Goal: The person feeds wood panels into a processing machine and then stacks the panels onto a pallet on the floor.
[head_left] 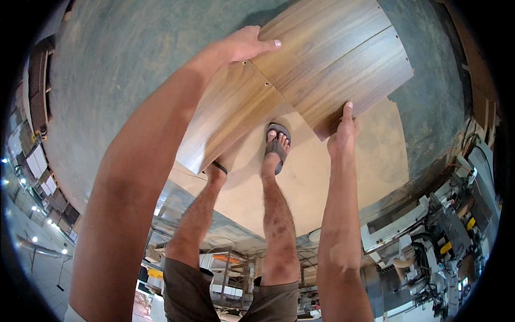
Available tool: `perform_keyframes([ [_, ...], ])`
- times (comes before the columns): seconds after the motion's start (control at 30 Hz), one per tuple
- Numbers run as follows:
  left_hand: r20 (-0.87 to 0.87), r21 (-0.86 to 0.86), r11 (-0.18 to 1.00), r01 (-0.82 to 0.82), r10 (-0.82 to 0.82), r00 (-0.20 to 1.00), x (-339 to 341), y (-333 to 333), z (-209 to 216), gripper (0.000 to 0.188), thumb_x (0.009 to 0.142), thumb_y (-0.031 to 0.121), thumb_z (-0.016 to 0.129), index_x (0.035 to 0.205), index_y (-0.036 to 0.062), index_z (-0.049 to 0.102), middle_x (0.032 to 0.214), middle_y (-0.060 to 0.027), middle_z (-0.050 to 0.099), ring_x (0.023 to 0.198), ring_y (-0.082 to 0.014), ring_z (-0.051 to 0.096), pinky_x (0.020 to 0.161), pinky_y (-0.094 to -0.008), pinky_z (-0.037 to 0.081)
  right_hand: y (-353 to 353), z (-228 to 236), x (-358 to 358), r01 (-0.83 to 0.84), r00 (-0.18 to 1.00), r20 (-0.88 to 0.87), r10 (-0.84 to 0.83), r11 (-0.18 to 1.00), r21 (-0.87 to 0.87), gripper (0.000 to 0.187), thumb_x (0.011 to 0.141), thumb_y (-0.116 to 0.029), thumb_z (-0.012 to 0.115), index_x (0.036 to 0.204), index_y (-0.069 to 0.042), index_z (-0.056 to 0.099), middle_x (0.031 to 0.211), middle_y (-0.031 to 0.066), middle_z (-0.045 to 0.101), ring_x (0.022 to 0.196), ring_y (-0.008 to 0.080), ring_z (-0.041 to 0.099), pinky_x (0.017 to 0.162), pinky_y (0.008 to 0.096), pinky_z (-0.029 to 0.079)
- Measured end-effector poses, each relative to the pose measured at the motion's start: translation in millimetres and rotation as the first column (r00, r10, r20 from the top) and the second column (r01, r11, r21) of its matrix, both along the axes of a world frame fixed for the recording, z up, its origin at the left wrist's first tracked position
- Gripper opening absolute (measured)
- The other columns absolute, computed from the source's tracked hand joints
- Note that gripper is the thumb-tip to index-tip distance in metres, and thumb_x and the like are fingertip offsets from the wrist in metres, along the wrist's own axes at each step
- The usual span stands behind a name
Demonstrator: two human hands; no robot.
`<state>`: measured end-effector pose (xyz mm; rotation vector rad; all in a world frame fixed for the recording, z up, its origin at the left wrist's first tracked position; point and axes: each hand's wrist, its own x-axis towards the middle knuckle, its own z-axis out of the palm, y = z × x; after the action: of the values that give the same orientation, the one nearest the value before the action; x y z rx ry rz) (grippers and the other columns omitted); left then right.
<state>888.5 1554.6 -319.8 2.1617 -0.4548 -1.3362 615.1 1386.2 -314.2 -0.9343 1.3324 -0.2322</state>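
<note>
Wood-grain boards (322, 48) with small dark holes near their ends fill the top centre, a thin straight seam running between two of them. My left hand (244, 45) grips their left edge, thumb stretched over the face and fingers mostly hidden. At the near right corner, my right hand (343, 131) pinches the board edge, its thumb on top and the other fingers largely out of sight. A further wood-grain panel (230, 102) slants down toward my left foot, two holes along its upper edge. Whether these boards are joined cannot be made out.
A tan sheet (370, 161) lies on the worn grey-green floor (123, 70). My sandalled right foot (276, 145) stands on it; my left foot (216, 167) is partly behind the slanted panel. Cluttered equipment (429, 252) lines the right, and shelving (230, 268) stands behind my legs.
</note>
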Motion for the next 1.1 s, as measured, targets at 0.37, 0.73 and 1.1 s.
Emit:
perform_keyframes([
  [0.37, 0.314, -0.009, 0.932, -0.362, 0.346, 0.884, 18.5, 64.5, 78.2, 0.107, 0.091, 0.069, 0.054, 0.154, -0.0106, 0.022, 0.158, -0.0309, 0.029, 0.147, -0.0388, 0.032, 0.120, -0.0438, 0.028, 9.9, 64.2, -25.9, -0.218, 0.931, -0.291, 0.219, 0.975, 0.037, 0.097, 0.096, -0.057, 0.060, 0.157, 0.006, 0.017, 0.160, 0.0221, 0.032, 0.149, 0.0327, 0.028, 0.119, 0.0418, 0.028],
  [0.73, 0.280, 0.172, 0.882, -0.439, 0.384, 0.880, -221.8, 527.7, 259.4, 0.033, 0.092, 0.023, 0.068, 0.116, 0.0007, 0.067, 0.094, -0.0153, 0.072, 0.082, -0.0253, 0.068, 0.070, -0.0397, 0.053, 178.9, 376.1, -413.6, -0.434, 0.760, -0.515, 0.397, 0.899, 0.052, 0.034, 0.099, -0.037, 0.060, 0.103, -0.004, 0.063, 0.086, 0.0066, 0.063, 0.083, 0.0217, 0.062, 0.077, 0.0378, 0.050],
  [1.1, -0.198, 0.482, 0.835, -0.263, 0.397, 0.896, -233.4, 546.2, 387.7, 0.040, 0.097, 0.030, 0.058, 0.116, -0.0034, 0.068, 0.106, -0.0159, 0.074, 0.093, -0.0337, 0.071, 0.086, -0.0519, 0.051, 440.4, 498.0, -582.9, -0.912, 0.342, -0.271, 0.900, 0.388, 0.137, 0.024, 0.085, -0.029, 0.069, 0.092, -0.006, 0.063, 0.084, 0.0058, 0.065, 0.071, 0.0256, 0.062, 0.062, 0.0396, 0.052],
])
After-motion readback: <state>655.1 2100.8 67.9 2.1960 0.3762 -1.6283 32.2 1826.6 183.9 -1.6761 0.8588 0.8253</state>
